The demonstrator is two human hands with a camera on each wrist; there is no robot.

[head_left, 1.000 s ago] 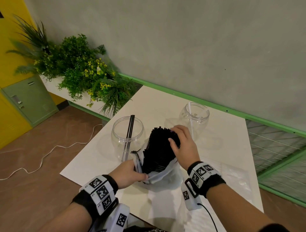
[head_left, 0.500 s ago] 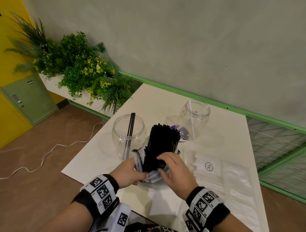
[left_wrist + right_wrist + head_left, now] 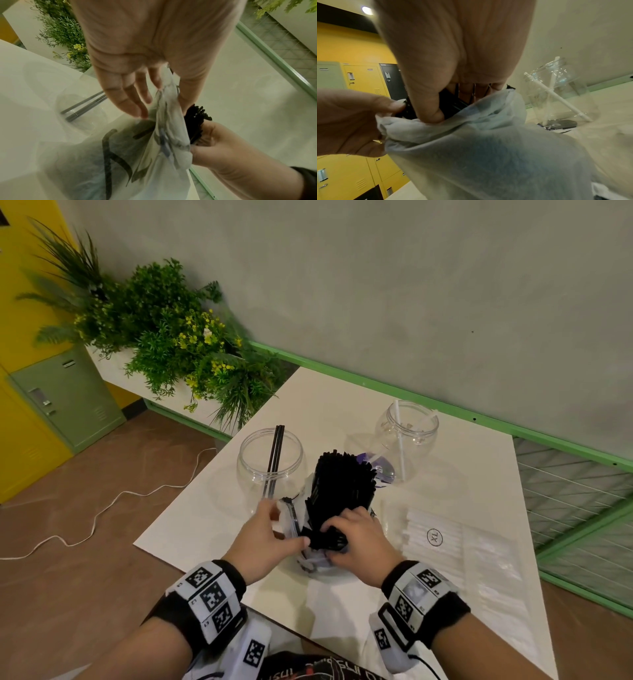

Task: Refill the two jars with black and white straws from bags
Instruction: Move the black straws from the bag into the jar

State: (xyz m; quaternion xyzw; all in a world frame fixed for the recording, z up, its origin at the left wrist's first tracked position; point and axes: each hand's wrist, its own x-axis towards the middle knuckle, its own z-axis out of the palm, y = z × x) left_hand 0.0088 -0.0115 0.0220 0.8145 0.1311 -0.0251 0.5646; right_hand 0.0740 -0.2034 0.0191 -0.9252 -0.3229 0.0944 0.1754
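A thick bundle of black straws stands up out of a translucent plastic bag near the table's front edge. My left hand pinches the bag's rim between thumb and fingers. My right hand wraps round the lower part of the bundle at the bag's mouth. The left clear jar holds two black straws. The right clear jar holds a few white straws. A flat bag of white straws lies to the right.
The white table ends just below my wrists and at the left. A planter with green plants stands past the far left corner. A green rail and grey wall run behind. A white cable lies on the floor.
My right hand has come down from the top of the black bundle to its base at the bag's mouth and closed round it. My left hand has stayed on the bag's rim.
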